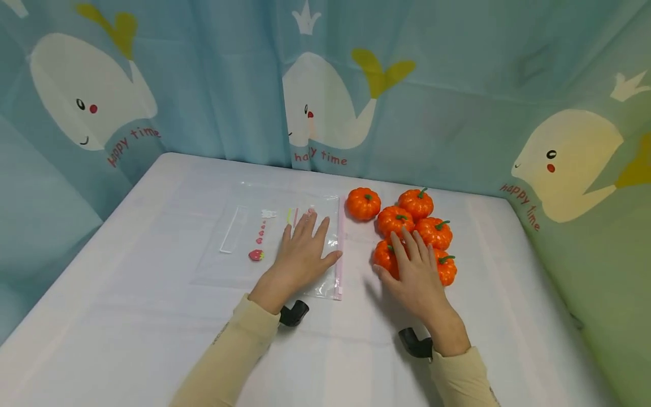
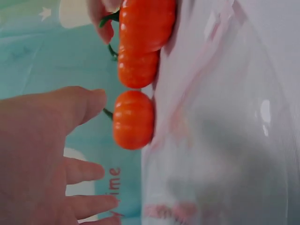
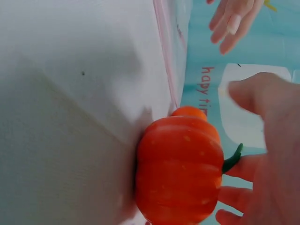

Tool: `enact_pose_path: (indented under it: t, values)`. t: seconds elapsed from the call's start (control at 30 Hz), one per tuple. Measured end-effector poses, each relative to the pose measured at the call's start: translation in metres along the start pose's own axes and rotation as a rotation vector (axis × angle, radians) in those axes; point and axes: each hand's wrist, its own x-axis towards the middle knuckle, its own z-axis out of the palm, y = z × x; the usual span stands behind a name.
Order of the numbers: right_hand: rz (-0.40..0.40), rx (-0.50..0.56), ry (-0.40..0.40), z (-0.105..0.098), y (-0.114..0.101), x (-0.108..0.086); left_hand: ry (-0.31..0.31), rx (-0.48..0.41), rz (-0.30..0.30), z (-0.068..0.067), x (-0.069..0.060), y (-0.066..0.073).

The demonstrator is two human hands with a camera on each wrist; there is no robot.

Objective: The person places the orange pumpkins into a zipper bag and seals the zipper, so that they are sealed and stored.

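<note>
A clear zip bag (image 1: pixel 330 280) with a pink closure edge and strawberry prints lies flat on the table. My left hand (image 1: pixel 300 257) is spread above it; the left wrist view shows a gap between fingers and bag. Right of the bag sit several small orange toy pumpkins with green stems, one (image 1: pixel 363 204) apart from the cluster. My right hand (image 1: pixel 419 280) is over the near pumpkins, fingers extended, partly hiding them. In the right wrist view its fingers are close to a pumpkin (image 3: pixel 178 171) and its stem; whether they touch, I cannot tell.
The white table (image 1: pixel 127 328) is covered with a smooth cloth or sheet. A blue-green curtain (image 1: pixel 218 102) with whale prints stands behind it and along both sides. Dark wrist-worn devices (image 1: pixel 294 314) show beneath both wrists.
</note>
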Motion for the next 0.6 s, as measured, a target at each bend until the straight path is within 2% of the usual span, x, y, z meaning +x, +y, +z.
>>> enact_pose_path:
  t: [0.1, 0.27, 0.37, 0.47, 0.6]
  values:
    - [-0.018, -0.010, 0.005, 0.001, 0.001, 0.001, 0.020, -0.007, -0.004, 0.007, 0.006, 0.002]
    - [-0.061, -0.006, 0.047, 0.003, 0.003, 0.000, 0.046, 0.009, -0.011, 0.021, 0.006, 0.008]
    - [-0.086, 0.003, 0.072, 0.003, 0.003, 0.001, 0.031, 0.050, -0.012, 0.026, 0.006, 0.012]
    - [-0.086, 0.016, 0.063, 0.003, 0.002, 0.001, 0.008, 0.110, 0.003, 0.030, 0.005, 0.015]
    - [-0.074, 0.041, 0.038, 0.003, 0.002, 0.000, 0.031, 0.152, 0.028, 0.036, 0.005, 0.019]
